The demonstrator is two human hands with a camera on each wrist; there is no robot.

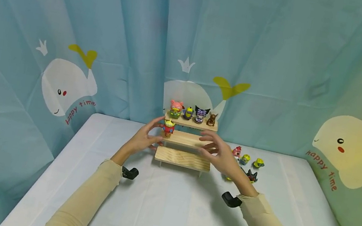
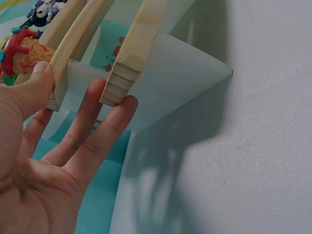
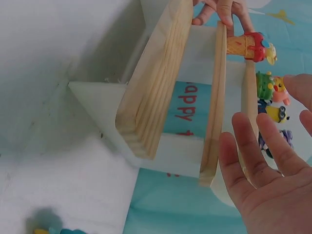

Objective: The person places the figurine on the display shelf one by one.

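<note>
A three-tier wooden stand (image 1: 182, 159) with pale side panels stands on the table. On its middle tier, at the left end, is a figurine with a red body on an ice-cream cone (image 1: 168, 128). My left hand (image 1: 142, 138) is at that end. In the left wrist view its thumb (image 2: 44, 73) lies against the middle board beside the cone, and its spread fingertips touch the ends of the boards. My right hand (image 3: 273, 180) holds nothing; its fingers are spread apart near the stand's right end. Whether it touches the boards I cannot tell.
Along the top tier stand a pink figurine (image 1: 176, 108), a small minion (image 1: 188, 113), a purple-and-black figurine (image 1: 200, 115) and a brown one (image 1: 212, 119). Several more figurines (image 1: 245, 159) are on the table to the right, partly hidden by my right arm. A curtain (image 1: 127, 93) hangs behind.
</note>
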